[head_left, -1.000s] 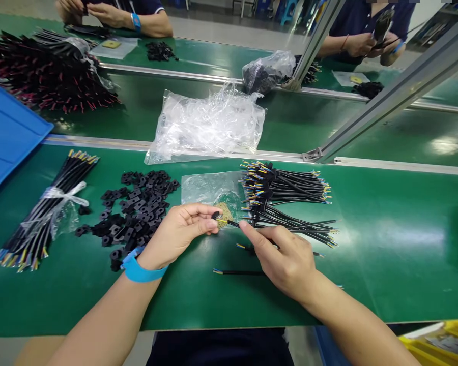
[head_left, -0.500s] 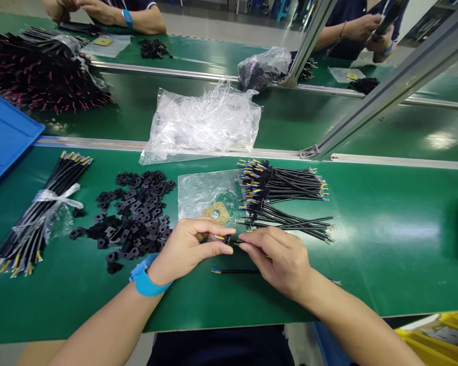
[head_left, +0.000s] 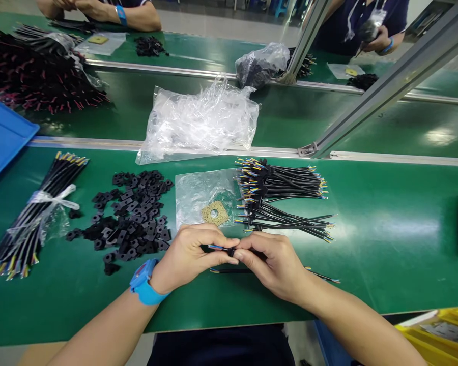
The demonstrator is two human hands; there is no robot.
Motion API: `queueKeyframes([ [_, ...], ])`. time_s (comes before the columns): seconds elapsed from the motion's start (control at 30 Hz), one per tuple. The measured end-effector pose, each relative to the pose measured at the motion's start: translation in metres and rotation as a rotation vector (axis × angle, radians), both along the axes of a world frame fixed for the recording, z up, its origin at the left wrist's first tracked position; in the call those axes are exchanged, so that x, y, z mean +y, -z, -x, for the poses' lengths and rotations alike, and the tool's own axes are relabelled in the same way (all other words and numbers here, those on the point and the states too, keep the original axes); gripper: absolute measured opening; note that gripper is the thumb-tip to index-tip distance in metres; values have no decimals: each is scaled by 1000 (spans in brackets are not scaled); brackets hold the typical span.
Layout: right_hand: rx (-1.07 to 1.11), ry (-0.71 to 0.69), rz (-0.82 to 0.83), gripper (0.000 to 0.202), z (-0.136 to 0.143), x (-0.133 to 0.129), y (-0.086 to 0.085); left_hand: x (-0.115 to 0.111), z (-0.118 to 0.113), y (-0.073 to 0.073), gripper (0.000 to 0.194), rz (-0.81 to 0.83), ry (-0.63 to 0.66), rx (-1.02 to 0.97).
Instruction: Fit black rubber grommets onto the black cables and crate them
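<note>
My left hand (head_left: 194,251), a blue band on its wrist, pinches a small black rubber piece (head_left: 231,251) between thumb and fingertips. Through that piece runs a short black cable (head_left: 220,248), its coloured wire ends pointing left. My right hand (head_left: 277,259) closes on the cable right beside the piece, fingertips meeting those of the left; its fingers hide much of the cable. Below the hands another black cable (head_left: 229,271) lies on the green table, partly covered by my right hand. A yellow sponge (head_left: 215,213) with a hole rests on a plastic bag (head_left: 187,193) just beyond.
Loose black rubber pieces (head_left: 137,213) form a pile at left, beside a tied cable bundle (head_left: 38,213). Cables with black pieces fitted (head_left: 290,183) lie behind my right hand. A clear plastic bag (head_left: 202,122) and a metal frame post (head_left: 351,112) stand farther back. Co-workers sit opposite.
My right hand has slid left along the cable until its fingertips meet the left hand's at the black piece. Both hands have dropped slightly toward me.
</note>
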State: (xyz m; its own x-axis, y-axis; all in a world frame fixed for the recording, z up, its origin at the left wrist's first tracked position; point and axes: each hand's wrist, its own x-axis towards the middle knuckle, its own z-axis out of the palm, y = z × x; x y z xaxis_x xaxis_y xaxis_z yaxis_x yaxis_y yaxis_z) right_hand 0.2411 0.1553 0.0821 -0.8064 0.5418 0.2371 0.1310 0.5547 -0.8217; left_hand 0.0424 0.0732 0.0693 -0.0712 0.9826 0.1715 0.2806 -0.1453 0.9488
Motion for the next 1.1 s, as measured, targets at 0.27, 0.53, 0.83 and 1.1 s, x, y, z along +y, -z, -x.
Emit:
queueKeyframes([
  [0.27, 20, -28, 53, 30, 0, 2, 3, -1, -1, 6, 19, -54, -6, -11],
  [0.53, 9, -33, -264, 32, -6, 9, -2, 1, 7, -1, 32, -73, 97, 78],
  [0.83, -141, 134, -833, 12, -32, 43, -6, -22, 99, -19, 23, 173, -633, 953],
  [1.1, -294, -300, -660, 20, -16, -13, 19, -23, 88, -17, 20, 485, -351, 1220],
])
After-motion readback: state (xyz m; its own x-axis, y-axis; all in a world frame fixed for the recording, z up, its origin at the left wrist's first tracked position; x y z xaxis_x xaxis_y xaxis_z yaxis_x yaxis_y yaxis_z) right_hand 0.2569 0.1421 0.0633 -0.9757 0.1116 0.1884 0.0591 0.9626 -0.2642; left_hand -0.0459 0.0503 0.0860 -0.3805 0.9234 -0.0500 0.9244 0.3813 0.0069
